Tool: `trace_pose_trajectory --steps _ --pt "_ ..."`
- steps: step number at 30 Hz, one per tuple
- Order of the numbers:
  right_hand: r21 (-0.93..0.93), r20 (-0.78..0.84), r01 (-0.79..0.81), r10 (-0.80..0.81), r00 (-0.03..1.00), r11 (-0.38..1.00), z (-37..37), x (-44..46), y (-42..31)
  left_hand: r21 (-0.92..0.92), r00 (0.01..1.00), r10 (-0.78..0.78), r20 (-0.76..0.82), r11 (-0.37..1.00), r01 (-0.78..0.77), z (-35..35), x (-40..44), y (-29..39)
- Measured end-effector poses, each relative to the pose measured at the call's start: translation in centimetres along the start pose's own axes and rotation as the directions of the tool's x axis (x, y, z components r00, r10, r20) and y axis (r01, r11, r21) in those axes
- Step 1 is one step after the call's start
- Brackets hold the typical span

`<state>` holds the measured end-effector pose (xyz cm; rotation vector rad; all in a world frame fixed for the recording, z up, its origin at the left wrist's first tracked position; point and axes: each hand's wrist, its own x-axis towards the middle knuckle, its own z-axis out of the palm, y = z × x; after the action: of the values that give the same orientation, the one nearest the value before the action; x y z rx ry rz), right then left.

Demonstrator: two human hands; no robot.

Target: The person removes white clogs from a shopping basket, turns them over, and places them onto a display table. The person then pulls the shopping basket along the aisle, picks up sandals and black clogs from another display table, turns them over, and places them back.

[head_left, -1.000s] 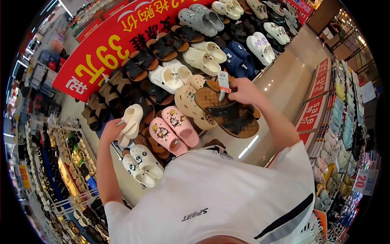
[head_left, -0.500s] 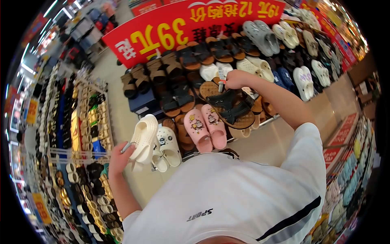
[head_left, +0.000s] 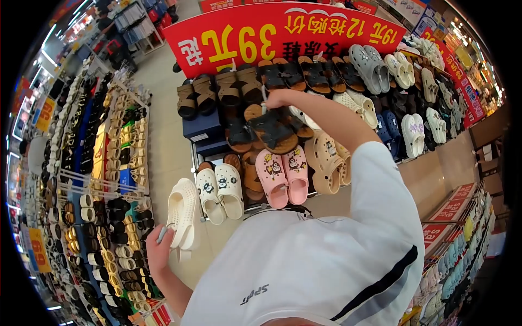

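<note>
My left hand (head_left: 159,245) is closed at the lower left around a small grey piece, with a pair of white perforated clogs (head_left: 184,212) hanging from it. Over the display, my right hand (head_left: 277,99) is closed on a pale hanger (head_left: 264,98). Below that hand are black sandals with brown soles (head_left: 277,136), overlapping other dark sandals (head_left: 239,133) on the rack. Just in front are pink clogs with cartoon charms (head_left: 274,176). White clogs with charms (head_left: 220,187) stand between my left hand's pair and the pink ones.
A red price sign (head_left: 239,43) runs along the back of the rack. Blue boxes (head_left: 201,127) support the olive sandals (head_left: 231,89). Beige clogs (head_left: 325,163) sit at the rack's right front. Another shoe rack (head_left: 122,146) stands left, with red sale signs (head_left: 451,204) at right.
My right hand has moved left with the black sandals, now over the dark sandals on the rack. My left hand and the white clogs sit lower in view. The view has shifted.
</note>
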<state>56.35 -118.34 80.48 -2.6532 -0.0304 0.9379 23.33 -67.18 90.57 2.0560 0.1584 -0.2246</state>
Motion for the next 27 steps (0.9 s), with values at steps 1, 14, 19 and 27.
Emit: trace_pose_trajectory --steps 1,14,19,27 --pt "-0.093 -0.023 0.074 -0.076 0.997 0.993 0.1 -0.1 -0.9 -0.028 1.000 -0.015 -0.010 0.999 0.015 0.2 -0.4 0.2" --pt "0.318 -0.279 -0.187 0.280 0.919 0.930 5.3 5.0 -7.8 0.022 1.000 -0.026 0.005 0.999 0.026 1.4 0.8 2.7" --pt "0.447 -0.521 -0.032 0.289 0.803 0.894 6.3 6.3 -6.9 0.015 1.000 -0.011 -0.009 1.000 0.012 3.0 1.5 4.6" --pt "0.654 -0.425 0.131 0.218 0.878 0.745 10.4 7.4 -3.9 0.081 0.995 0.095 -0.012 0.992 -0.094 7.4 4.5 8.0"
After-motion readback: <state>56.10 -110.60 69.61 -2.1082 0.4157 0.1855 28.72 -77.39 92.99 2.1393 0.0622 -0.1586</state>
